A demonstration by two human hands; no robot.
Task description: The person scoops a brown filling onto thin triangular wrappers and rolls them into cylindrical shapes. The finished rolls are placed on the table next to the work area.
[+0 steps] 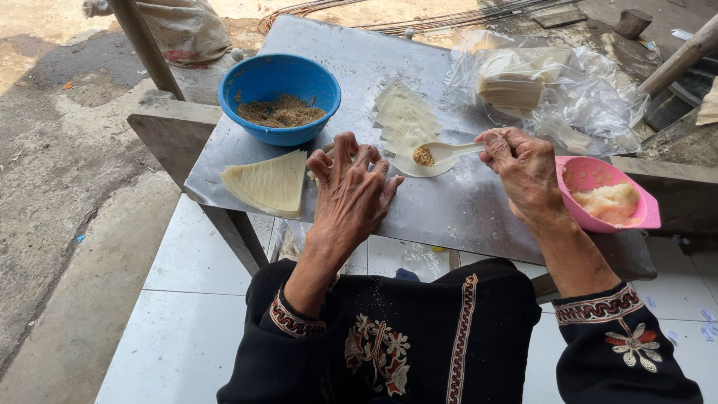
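Observation:
My right hand grips a white spoon that carries a lump of brown filling over a pale wrapper lying on the metal table. My left hand rests palm down on the table just left of that wrapper, fingers spread, and may cover another wrapper. A blue bowl of brown crumbly filling stands behind the left hand. A fanned row of cut wrappers lies behind the spoon.
A triangular stack of wrappers sits near the table's left front edge. A pink bowl of pale paste stands at the right edge. A clear plastic bag with more wrappers lies at the back right. White floor tiles lie below.

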